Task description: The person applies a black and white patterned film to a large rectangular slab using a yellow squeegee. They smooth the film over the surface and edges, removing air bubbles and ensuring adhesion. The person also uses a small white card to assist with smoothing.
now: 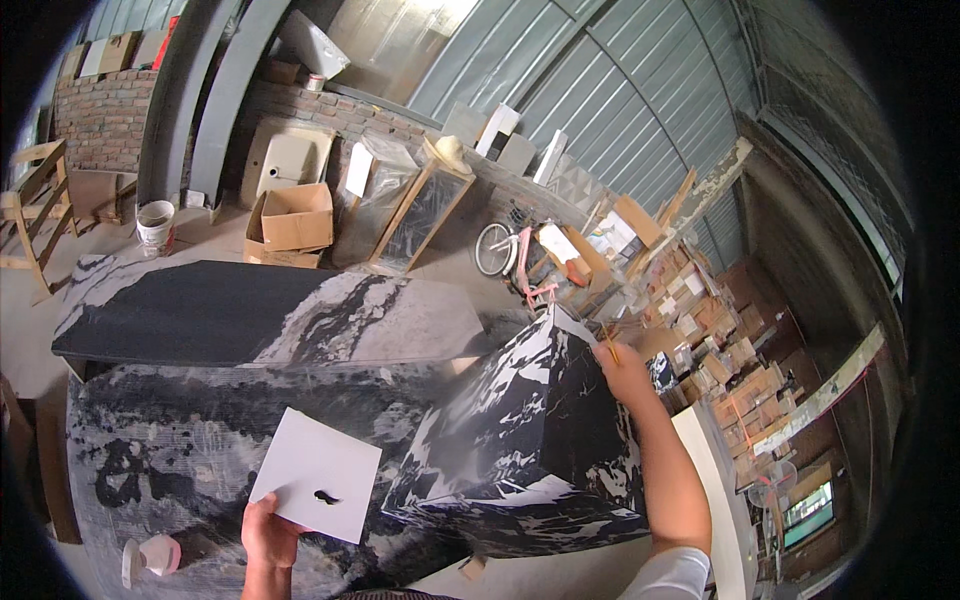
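My left hand [268,535] grips a white square plate [320,460] by its lower left corner, thumb on top. A dark blot of black paint [326,497] lies on the plate. Between the fingers of my right hand [622,372] is a thin brush [611,343] with a yellowish handle; its tip is too small to make out. That hand is at the far right upper edge of a large angular block [500,430] with a black and white marbled surface. Whether the brush touches the block, I cannot tell.
Under the block is a paint-stained, ribbed work surface [230,420]. A black and white patterned slab [200,305] lies behind it. A small pinkish cup [160,554] stands at the lower left. Farther off are cardboard boxes [297,215], a bucket [155,225] and a bicycle [510,250].
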The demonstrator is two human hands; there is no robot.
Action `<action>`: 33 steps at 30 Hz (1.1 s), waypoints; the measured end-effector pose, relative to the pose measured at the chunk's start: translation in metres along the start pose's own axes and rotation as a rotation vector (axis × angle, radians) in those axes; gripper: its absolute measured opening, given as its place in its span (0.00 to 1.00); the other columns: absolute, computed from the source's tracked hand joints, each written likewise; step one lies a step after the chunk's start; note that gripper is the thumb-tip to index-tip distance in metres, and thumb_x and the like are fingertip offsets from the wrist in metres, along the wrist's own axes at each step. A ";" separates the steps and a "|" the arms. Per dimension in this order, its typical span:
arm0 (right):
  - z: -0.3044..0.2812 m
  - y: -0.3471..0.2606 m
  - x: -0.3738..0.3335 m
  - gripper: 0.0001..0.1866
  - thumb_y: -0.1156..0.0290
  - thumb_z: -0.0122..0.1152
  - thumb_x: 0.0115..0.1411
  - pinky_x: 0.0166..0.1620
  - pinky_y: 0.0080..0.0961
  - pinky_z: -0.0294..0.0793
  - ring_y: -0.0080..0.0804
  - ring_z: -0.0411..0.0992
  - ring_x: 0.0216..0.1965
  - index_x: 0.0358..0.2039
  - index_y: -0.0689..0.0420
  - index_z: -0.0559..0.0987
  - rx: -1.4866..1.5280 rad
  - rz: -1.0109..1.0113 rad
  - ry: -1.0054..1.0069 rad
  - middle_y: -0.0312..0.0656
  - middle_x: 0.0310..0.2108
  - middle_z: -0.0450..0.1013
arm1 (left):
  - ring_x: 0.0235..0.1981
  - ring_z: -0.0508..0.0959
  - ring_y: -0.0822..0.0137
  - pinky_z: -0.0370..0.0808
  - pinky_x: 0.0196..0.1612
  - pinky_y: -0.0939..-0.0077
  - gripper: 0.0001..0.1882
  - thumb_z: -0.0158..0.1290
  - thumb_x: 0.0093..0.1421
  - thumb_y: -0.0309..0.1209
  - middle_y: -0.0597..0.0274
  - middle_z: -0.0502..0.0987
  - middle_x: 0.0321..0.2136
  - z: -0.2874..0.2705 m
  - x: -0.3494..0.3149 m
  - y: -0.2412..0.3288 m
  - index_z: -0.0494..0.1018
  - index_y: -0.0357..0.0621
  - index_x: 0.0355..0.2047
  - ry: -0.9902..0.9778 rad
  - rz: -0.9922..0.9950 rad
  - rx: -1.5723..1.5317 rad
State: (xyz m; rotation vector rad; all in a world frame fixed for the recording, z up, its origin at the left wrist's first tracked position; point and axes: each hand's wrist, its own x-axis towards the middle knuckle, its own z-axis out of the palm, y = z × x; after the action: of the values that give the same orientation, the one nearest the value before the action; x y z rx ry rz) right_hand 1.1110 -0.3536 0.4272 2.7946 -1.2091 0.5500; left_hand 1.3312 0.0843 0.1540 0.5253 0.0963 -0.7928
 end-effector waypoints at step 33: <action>0.044 -0.120 0.070 0.23 0.52 0.57 0.52 0.42 0.38 0.75 0.42 0.79 0.35 0.40 0.57 0.81 0.017 0.004 -0.227 0.45 0.27 0.79 | 0.44 0.81 0.49 0.84 0.33 0.53 0.33 0.51 0.58 0.40 0.46 0.74 0.50 -0.012 -0.017 0.012 0.59 0.33 0.60 0.027 0.104 -0.017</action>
State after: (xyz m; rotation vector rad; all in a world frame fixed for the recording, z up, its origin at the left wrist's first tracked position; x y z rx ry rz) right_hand 1.2540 -0.3269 0.4216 2.9337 -1.2520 0.2490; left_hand 1.3288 0.1084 0.1535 0.5204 0.0995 -0.6828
